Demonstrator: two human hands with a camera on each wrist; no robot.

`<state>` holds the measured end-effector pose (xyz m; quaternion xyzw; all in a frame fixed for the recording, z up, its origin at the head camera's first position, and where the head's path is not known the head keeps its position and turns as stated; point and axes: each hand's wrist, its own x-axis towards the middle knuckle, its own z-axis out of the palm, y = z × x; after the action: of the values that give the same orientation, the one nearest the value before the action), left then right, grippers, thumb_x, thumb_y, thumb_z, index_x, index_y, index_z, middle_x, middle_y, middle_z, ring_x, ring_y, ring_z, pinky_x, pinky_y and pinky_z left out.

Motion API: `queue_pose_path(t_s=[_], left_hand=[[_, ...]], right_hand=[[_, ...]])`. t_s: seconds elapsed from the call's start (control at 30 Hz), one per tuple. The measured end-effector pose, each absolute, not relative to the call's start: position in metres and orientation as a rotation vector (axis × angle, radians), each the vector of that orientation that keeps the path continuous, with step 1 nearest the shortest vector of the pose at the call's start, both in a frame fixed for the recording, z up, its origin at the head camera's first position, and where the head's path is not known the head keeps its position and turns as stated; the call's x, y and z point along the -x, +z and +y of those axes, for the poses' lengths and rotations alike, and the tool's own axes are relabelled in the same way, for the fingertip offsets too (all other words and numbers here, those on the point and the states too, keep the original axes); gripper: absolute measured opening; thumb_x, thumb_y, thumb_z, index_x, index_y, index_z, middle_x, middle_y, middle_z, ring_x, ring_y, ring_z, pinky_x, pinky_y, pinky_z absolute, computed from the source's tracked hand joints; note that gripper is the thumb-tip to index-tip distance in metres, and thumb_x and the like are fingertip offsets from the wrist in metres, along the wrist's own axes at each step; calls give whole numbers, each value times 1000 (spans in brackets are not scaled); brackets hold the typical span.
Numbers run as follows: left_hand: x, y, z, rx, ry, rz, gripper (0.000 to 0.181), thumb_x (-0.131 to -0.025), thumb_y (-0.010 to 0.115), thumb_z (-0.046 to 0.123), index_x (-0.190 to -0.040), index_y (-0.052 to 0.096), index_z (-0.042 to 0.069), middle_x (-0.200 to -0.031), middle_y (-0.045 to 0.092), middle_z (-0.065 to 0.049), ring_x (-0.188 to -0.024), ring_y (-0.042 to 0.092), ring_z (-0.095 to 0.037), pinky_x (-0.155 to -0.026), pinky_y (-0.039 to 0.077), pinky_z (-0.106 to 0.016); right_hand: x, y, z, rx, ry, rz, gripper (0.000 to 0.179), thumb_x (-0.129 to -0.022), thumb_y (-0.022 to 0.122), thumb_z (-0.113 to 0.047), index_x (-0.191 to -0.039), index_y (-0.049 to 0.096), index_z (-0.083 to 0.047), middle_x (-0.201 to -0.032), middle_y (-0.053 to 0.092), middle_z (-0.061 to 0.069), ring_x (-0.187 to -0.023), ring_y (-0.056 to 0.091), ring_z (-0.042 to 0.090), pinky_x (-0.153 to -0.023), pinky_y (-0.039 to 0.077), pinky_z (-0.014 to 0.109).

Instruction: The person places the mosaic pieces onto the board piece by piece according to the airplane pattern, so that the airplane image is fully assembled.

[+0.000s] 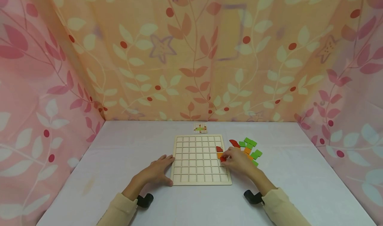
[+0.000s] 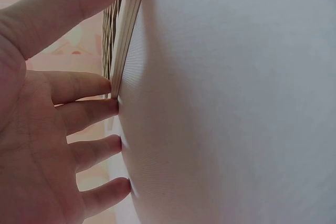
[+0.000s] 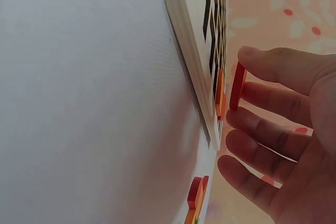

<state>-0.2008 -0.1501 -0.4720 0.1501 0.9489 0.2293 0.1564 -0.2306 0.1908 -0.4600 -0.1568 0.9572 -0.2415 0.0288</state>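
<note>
A pale wooden grid board (image 1: pixel 195 160) lies on the white table. My left hand (image 1: pixel 157 170) rests at its left edge, fingers spread, thumb by the near corner; the left wrist view shows fingertips right at the board's side. My right hand (image 1: pixel 238 160) pinches a red tile (image 3: pixel 238 86) between thumb and fingers, just over the right side of the grid. On the board's right column sit an orange square tile (image 1: pixel 219 155) and, beyond it, a red tile (image 1: pixel 219 149) with a curved edge.
Right of the board lies a loose group of green tiles (image 1: pixel 250 142), orange tiles (image 1: pixel 247 151) and red tiles (image 1: pixel 234 143), partly hidden by my right hand. A small pattern card (image 1: pixel 200 128) lies beyond the board. Patterned curtains (image 1: pixel 191 69) enclose the table's back and sides.
</note>
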Motion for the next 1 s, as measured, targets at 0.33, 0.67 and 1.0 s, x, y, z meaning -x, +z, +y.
queue_pose_path(t_s=[0.33,0.67,1.0], left_hand=[[200,-472,-151,-430,672,2714,96,-66,89,28,-147,42,7,-157,35,-10,-149,22,-37,-115,23,-61],[198,-469,-150,-427,703,2707,95,-67,89,27,-147,42,7,-158,35,-10,-149,21,-37,-115,22,-61],[199,-470,-151,-434,711,2704,95,-68,88,26,-148,41,6,-158,34,-11,-149,20,-39,-114,22,-63]], right_hand=[[230,-460,185,490,-673,2947,21,-78,81,-23,-94,74,-11,-84,59,-3,-75,50,11,-68,45,26],[230,-460,179,476,-599,2957,23,-78,81,-26,-94,74,-12,-81,56,-3,-75,48,13,-70,45,28],[232,-463,179,487,-569,2952,16,-79,79,-18,-94,76,-13,-82,58,-3,-74,48,13,-67,43,26]])
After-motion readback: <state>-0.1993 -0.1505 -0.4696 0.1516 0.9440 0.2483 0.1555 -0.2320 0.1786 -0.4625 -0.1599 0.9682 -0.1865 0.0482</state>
